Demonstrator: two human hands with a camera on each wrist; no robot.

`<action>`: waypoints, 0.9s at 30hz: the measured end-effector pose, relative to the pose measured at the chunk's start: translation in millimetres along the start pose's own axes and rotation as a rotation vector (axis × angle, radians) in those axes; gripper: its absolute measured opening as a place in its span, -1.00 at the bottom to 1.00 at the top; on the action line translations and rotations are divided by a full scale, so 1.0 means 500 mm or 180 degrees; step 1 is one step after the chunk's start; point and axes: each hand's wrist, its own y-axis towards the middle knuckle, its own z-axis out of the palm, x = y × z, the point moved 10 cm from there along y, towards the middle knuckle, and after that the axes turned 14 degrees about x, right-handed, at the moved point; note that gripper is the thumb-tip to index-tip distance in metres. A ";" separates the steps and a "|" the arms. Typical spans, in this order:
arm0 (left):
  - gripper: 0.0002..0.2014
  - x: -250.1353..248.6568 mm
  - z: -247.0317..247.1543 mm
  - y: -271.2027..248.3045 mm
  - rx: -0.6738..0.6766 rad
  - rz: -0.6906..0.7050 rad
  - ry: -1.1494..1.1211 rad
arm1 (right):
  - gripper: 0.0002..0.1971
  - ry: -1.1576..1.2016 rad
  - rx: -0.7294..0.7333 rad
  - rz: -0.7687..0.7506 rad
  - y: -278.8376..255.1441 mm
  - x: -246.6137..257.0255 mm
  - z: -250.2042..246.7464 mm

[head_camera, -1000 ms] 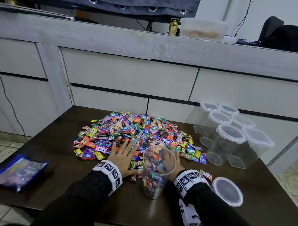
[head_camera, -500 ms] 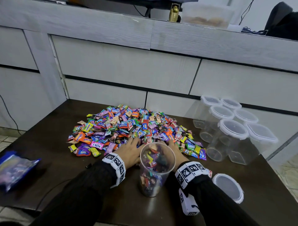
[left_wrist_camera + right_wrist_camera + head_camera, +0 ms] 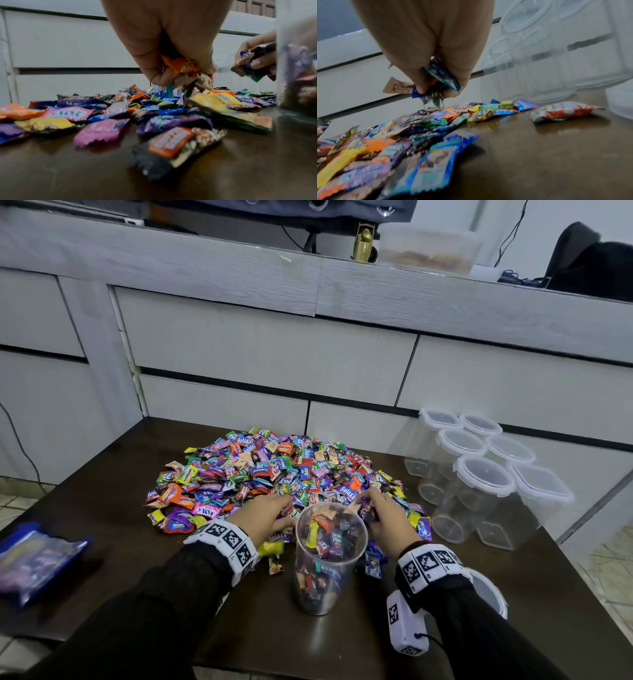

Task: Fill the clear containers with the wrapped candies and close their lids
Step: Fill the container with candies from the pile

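Observation:
A heap of wrapped candies (image 3: 274, 470) covers the middle of the dark table (image 3: 102, 491). In front of it stands an open clear container (image 3: 327, 559), roughly two-thirds full of candies. My left hand (image 3: 270, 517) is just left of the container's rim and grips a bunch of candies (image 3: 181, 69) lifted off the heap. On the other side, my right hand (image 3: 383, 517) also holds a clutch of candies (image 3: 441, 79) just above the pile. The container's round lid (image 3: 489, 590) lies flat on the table, partly hidden by my right sleeve.
Several empty clear containers with lids on (image 3: 479, 484) stand in a cluster at the right of the table. A blue candy bag (image 3: 34, 559) lies near the left edge. A grey cabinet front (image 3: 274, 354) rises directly behind the table.
Both hands lay flat on the heap one second ago; now their fingers have curled round candies and lifted them slightly beside the container.

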 end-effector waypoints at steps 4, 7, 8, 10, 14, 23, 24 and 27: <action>-0.64 -0.005 -0.027 -0.016 -0.0270 -0.0079 -0.0114 | -0.67 0.0220 -0.0316 -0.0194 -0.035 0.016 -0.047; -0.72 -0.007 -0.075 -0.042 -0.0776 -0.0030 -0.0544 | -0.72 0.0374 -0.0522 -0.0341 -0.061 0.032 -0.077; -0.73 -0.010 -0.092 -0.051 -0.0925 0.0007 -0.0693 | -0.73 0.0450 -0.0568 -0.0414 -0.068 0.040 -0.084; -0.72 -0.022 -0.128 -0.067 -0.1162 0.0112 -0.0989 | -0.74 0.0580 -0.0624 -0.0570 -0.080 0.057 -0.099; -0.72 -0.078 -0.197 -0.107 -0.1575 0.0458 -0.1228 | -0.75 0.0697 -0.0660 -0.0759 -0.095 0.088 -0.119; -0.67 -0.241 -0.197 -0.149 -0.1376 0.1217 -0.0979 | -0.67 0.0743 -0.0685 -0.0942 -0.114 0.129 -0.136; -0.63 -0.249 -0.184 -0.145 -0.1283 0.1247 -0.0945 | -0.66 0.0752 -0.0676 -0.0933 -0.116 0.128 -0.136; -0.64 -0.259 -0.150 -0.140 -0.1080 0.1269 -0.0824 | -0.64 0.0761 -0.0614 -0.0883 -0.118 0.122 -0.133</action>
